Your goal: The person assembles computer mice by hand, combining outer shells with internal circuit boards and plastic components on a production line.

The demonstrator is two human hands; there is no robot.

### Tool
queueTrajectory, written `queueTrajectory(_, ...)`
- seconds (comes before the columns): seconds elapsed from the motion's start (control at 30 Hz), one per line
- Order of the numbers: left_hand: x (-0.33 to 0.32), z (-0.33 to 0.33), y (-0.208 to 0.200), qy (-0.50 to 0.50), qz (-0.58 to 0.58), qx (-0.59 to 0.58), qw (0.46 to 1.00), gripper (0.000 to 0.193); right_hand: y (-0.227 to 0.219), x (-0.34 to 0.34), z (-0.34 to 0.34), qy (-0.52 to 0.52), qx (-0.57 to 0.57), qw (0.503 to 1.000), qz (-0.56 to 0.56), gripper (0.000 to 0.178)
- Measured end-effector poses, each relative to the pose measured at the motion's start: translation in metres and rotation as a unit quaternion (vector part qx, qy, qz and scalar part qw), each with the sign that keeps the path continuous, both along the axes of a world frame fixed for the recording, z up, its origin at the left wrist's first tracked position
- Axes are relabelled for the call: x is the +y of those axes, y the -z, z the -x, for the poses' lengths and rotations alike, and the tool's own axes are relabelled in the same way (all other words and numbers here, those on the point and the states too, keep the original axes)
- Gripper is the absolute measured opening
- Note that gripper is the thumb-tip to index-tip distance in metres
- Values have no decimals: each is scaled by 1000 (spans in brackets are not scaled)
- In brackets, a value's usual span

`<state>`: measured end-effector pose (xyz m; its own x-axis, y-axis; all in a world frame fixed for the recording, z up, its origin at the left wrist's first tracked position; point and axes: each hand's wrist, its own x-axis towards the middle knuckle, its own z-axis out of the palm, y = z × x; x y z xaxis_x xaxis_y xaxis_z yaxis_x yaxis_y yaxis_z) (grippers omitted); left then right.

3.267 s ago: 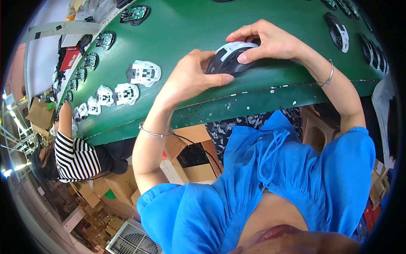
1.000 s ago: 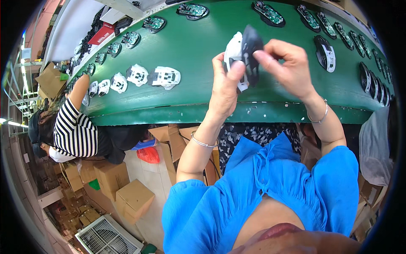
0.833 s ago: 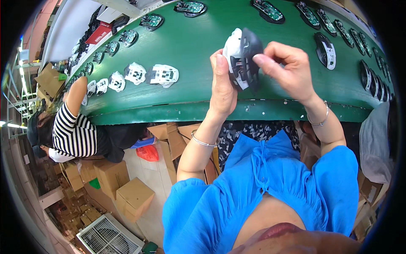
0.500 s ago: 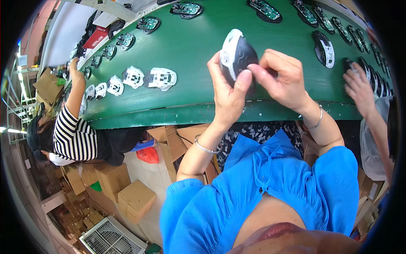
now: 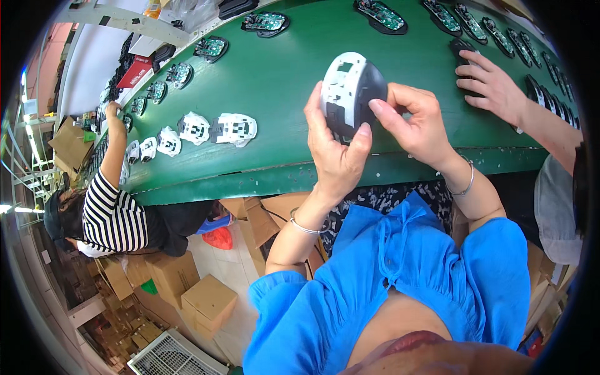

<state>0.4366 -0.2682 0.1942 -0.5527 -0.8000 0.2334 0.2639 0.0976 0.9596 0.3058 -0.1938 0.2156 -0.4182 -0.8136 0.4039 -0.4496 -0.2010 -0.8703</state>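
Observation:
A computer mouse shell [image 5: 342, 78], white on one face with a black side cover, is held up above the green work surface. My left hand [image 5: 337, 147] is closed round its left side and lower end, thumb across the bottom. My right hand [image 5: 415, 122] has its fingers curled, with the thumb and forefinger against the black right side of the shell. Whether a small part sits between those fingertips is hidden. To the left on the surface lie white mouse shells [image 5: 234, 129] in a row.
Circuit-board mouse bases [image 5: 265, 22] line the far side of the green surface [image 5: 281, 81]. From the right a co-worker's hand [image 5: 490, 84] reaches over a black mouse shell [image 5: 462, 50]. A person in a striped top [image 5: 115, 212] works at the left. Cardboard boxes [image 5: 209, 303] stand on the floor.
The mouse shell has turned in my hands, showing more of its white face. The co-worker's hand at the right has moved left and farther over the surface to a black mouse shell.

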Motion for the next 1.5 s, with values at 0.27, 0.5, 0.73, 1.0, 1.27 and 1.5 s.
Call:
queueTrajectory(0.27,-12,-8,-5,8,38,-73,997,72,-11,13,4,-66,-188,974,-107,22)
queueTrajectory(0.5,-16,-23,-8,75,155,-103,980,73,-35,13,22,-167,-295,931,-134,24)
queueTrajectory(0.73,-22,-22,1,97,90,-120,984,69,-10,5,22,-155,-370,903,-155,18)
queueTrajectory(1.0,-66,-7,9,259,157,-336,892,70,-1,-2,50,-113,-238,916,-304,41)
queueTrajectory(1.27,-80,-5,5,294,219,-336,868,69,-3,-23,70,-233,113,925,-279,55)
queueTrajectory(1.5,-90,2,12,308,183,-359,862,54,8,-30,67,-238,39,926,-292,47)
